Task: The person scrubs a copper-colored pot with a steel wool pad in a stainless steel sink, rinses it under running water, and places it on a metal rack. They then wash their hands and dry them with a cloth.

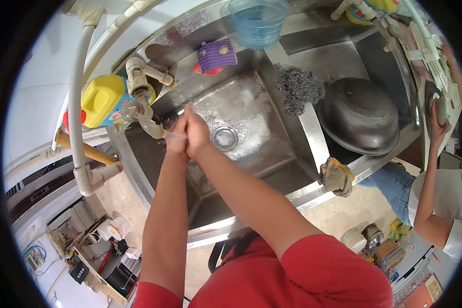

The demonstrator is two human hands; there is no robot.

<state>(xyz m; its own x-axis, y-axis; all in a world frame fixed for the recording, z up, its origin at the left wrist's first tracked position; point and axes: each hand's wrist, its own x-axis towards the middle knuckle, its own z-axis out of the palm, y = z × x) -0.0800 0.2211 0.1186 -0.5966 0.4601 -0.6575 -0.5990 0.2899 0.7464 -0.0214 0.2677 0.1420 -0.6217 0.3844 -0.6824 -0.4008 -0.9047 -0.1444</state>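
My left hand (176, 139) and my right hand (197, 133) are pressed together, palms facing, over the left basin of a stainless steel sink (250, 111). A stream of water (173, 135) from the tap spout (156, 130) runs onto them near the left hand's heel. No object shows in either hand, but the space between the palms is hidden and the fingertips are blurred. Just right of my hands, the metal drain strainer (225, 138) sits in the wet basin floor.
An upturned metal basin (360, 115) sits over the right sink, with steel wool (298, 88) on the divider. A purple sponge (216, 56), blue plastic tub (258, 23), yellow jug (104, 100) and rag (337, 177) line the edges. Another person (433, 200) works at right.
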